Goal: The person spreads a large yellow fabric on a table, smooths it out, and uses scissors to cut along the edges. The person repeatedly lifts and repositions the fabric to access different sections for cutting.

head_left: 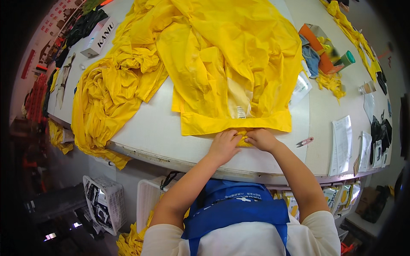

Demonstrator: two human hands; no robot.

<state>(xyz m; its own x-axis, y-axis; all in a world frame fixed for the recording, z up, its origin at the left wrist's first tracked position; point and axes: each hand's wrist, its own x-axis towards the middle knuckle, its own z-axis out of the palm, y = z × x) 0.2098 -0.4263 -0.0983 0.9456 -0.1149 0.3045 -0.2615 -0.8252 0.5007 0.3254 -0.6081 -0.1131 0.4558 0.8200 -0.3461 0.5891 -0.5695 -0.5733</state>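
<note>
A long white work table curves across the view, and most of its middle is covered by a large yellow garment of thin, crinkled fabric, spread out with its folded hem lying toward the near edge. To its left a second heap of the same yellow fabric is bunched up and spills over the table's edge. More yellow cloth trails along the far right side of the table, past an orange object with a piece of blue cloth against it. A white box sits at the far left, and sheets of printed paper lie on the right. Both hands meet at the near edge, just below the hem. The left hand is curled, fingers bent down onto a small bunched bit of yellow fabric, and the right hand is likewise closed on it from the other side, so the two pinch that bit between them, touching each other. A small pair of thread snips with a pink handle lies on the table just right of the right wrist, untouched. A sewn white label shows on the garment above the hands.
</note>
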